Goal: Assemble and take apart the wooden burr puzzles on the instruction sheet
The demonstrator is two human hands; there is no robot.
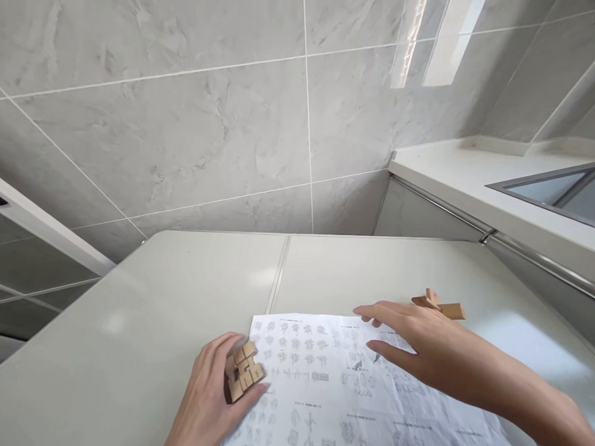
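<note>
Left hand (207, 382) pinching wooden puzzle (245, 378) at left edge of printed sheet (323, 388); right hand (418, 332) above sheet, thumb spread; wooden pieces (451, 311) beyond sheet.

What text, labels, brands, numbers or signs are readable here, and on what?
None can be read.
Printed sheet: dark heading lines above groups of small drawings, too small and blurred to read.
Wooden block assembly in the left hand: small dark mark on one face, too blurred to read.
</note>
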